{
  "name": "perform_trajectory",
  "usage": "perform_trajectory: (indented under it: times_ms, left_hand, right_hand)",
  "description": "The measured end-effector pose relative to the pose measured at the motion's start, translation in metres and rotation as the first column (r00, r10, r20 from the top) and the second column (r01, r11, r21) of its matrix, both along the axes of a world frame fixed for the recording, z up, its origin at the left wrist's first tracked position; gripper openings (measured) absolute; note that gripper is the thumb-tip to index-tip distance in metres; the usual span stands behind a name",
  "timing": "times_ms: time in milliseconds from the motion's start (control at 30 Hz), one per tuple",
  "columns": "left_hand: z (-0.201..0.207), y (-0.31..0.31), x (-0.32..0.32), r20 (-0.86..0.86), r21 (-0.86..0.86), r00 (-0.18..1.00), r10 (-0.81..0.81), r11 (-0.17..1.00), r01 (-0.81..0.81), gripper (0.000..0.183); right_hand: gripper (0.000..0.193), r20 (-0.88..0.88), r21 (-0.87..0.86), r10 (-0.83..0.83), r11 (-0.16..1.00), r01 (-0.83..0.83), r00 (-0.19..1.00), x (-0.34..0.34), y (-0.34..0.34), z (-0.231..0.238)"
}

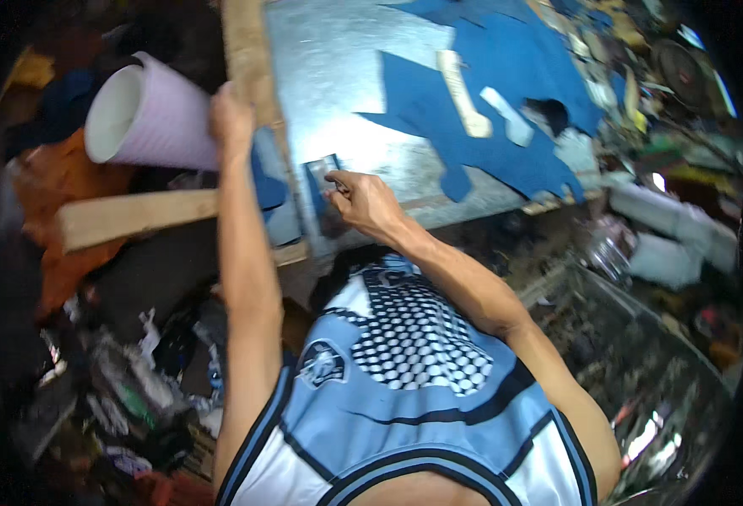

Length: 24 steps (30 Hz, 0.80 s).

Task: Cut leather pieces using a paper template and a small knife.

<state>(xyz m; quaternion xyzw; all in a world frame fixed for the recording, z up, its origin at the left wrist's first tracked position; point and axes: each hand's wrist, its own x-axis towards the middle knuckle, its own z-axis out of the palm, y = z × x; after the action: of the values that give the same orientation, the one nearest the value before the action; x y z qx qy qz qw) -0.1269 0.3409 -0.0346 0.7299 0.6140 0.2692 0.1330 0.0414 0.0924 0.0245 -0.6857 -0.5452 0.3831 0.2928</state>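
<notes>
My right hand (367,202) is closed in a pinch at the near left corner of a shiny metal-topped table (329,67). Its fingertips are over a small dark blue piece with a pale template-like piece (321,171) on it; what they grip is too small to make out. My left hand (232,118) rests by the wooden strip (249,42) on the table's left side, next to a lilac cylinder (173,118), open at one end. Its fingers are blurred and mostly hidden. A large cut-up sheet of blue material (515,76) lies across the table's right half.
A bone-shaped pale template (463,93) and a white piece (506,115) lie on the blue sheet. A wooden plank (135,218) juts out left. Orange material (76,198) hangs beyond it. Scraps clutter both sides, with white rolls (671,221) at right.
</notes>
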Motion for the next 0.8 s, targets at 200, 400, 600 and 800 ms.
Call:
perform_trajectory:
  times_ms: [200,400,600,800]
  left_hand:
    - [0.031,-0.134,0.072,0.378,-0.180,0.834,-0.401,0.852,0.491,0.032]
    - [0.007,-0.230,0.118,0.654,-0.501,0.693,-0.304,0.512,0.698,0.042]
    - [-0.021,-0.239,0.145,0.824,-0.555,0.553,0.123,0.366,0.747,0.055]
    - [-0.007,-0.222,0.171,0.738,-0.346,0.096,0.667,0.252,0.904,0.034]
  right_hand:
    - [0.032,0.639,0.083,-0.283,0.950,0.301,0.715,0.119,-0.078,-0.016]
    - [0.045,0.644,0.002,-0.303,0.919,0.395,0.702,0.115,-0.085,-0.023]
    - [0.038,0.222,-0.008,-0.409,0.907,0.421,0.885,0.134,-0.082,-0.016]
    - [0.031,0.309,-0.116,-0.257,0.945,0.304,0.916,0.092,-0.084,0.028]
